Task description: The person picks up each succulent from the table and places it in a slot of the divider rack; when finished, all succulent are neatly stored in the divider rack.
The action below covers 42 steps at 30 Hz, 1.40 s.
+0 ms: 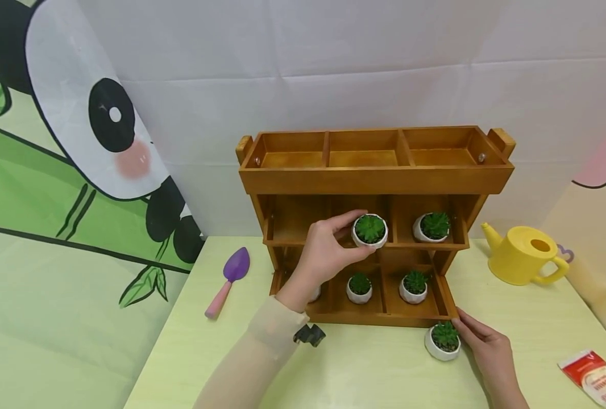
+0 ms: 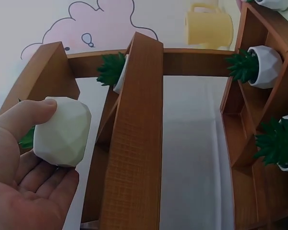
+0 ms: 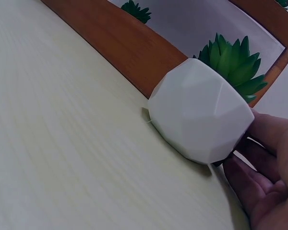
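Note:
My left hand (image 1: 328,247) holds a potted succulent (image 1: 370,229) between thumb and fingers, up in front of the wooden shelf's middle tier. In the left wrist view its white faceted pot (image 2: 63,132) is seen from below, with the thumb on one side and fingers beneath. On the table, at the shelf's front right corner, stands another potted succulent (image 1: 442,341). My right hand (image 1: 487,349) is close beside that pot, its fingertips by the shelf corner. In the right wrist view the fingers (image 3: 247,179) lie at the edge of the white pot (image 3: 199,115), partly hidden behind it.
The three-tier wooden shelf (image 1: 374,180) has divided compartments. Succulents stand in the middle tier (image 1: 432,227) and the bottom tier (image 1: 359,287). A purple-and-pink trowel (image 1: 236,265) lies left; a yellow watering can (image 1: 523,255) and a red-and-white packet (image 1: 596,376) are right.

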Motion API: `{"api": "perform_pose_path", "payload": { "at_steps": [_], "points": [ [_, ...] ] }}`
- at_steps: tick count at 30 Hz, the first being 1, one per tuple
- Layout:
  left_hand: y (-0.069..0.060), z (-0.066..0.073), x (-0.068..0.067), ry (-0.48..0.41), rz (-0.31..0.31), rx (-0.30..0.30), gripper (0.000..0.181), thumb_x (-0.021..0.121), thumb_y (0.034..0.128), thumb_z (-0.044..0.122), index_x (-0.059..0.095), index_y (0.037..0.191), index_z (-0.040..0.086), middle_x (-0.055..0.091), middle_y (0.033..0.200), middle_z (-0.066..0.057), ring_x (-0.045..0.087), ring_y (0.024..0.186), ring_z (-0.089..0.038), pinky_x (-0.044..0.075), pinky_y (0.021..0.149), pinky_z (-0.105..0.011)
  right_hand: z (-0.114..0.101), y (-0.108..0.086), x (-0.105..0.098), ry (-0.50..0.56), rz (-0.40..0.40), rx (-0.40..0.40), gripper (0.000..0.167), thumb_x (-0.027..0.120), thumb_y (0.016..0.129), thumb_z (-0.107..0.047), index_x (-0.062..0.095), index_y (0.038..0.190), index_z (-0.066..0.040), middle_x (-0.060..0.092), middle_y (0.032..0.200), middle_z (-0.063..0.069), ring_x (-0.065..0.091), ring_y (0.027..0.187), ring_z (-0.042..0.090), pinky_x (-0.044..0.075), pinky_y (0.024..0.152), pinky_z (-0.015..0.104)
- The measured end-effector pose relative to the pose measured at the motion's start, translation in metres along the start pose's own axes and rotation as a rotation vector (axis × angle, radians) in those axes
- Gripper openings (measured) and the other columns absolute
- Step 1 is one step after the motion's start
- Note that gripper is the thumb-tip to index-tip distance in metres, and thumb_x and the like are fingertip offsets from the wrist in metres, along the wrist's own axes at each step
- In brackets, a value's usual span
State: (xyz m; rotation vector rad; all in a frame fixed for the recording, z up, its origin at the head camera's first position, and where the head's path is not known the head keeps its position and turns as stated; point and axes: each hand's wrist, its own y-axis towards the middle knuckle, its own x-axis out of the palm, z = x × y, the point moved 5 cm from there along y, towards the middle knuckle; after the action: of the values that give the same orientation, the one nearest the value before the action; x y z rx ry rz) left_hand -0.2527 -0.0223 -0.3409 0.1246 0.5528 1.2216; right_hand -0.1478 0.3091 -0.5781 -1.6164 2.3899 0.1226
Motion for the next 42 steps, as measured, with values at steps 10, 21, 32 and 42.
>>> {"api": "perform_pose_path", "payload": {
  "at_steps": [10,21,32,42],
  "points": [
    [0.02,-0.012,0.001,0.04,0.052,-0.006,0.061,0.09,0.0824,0.012,0.069,0.139,0.014,0.068,0.134,0.0,0.066,0.121,-0.012,0.056,0.094,-0.027,-0.001,0.0,0.0,-0.025,-0.003,0.004,0.055,0.076,0.097,-0.039,0.065,0.14,-0.007,0.067,0.124,-0.016,0.052,0.109,-0.021,0.045,0.087,0.004],
    [0.035,-0.02,0.011,0.293,0.039,-0.023,0.059,0.089,0.0814,0.014,0.069,0.136,0.015,0.073,0.123,-0.002,0.068,0.108,-0.016,0.058,0.09,-0.032,0.0,0.001,0.0,-0.003,0.002,0.005,0.055,0.076,0.097,-0.037,0.065,0.14,-0.006,0.068,0.121,-0.019,0.053,0.107,-0.021,0.045,0.087,0.004],
    [0.041,-0.021,0.018,0.394,-0.014,-0.114,0.063,0.087,0.0806,0.01,0.063,0.139,0.01,0.069,0.128,-0.007,0.065,0.111,-0.023,0.056,0.093,-0.039,-0.001,0.001,-0.001,-0.034,0.008,-0.001,0.058,0.075,0.097,-0.043,0.065,0.141,-0.007,0.068,0.124,-0.018,0.053,0.111,-0.018,0.045,0.087,0.004],
    [0.042,-0.023,0.016,0.349,-0.045,-0.207,0.066,0.083,0.0839,0.005,0.06,0.145,0.013,0.066,0.133,-0.008,0.064,0.114,-0.024,0.055,0.094,-0.04,-0.001,0.001,0.0,-0.058,-0.002,0.025,0.06,0.074,0.096,-0.047,0.065,0.142,-0.009,0.067,0.128,-0.013,0.052,0.112,-0.018,0.045,0.087,0.004]
  ]
}}
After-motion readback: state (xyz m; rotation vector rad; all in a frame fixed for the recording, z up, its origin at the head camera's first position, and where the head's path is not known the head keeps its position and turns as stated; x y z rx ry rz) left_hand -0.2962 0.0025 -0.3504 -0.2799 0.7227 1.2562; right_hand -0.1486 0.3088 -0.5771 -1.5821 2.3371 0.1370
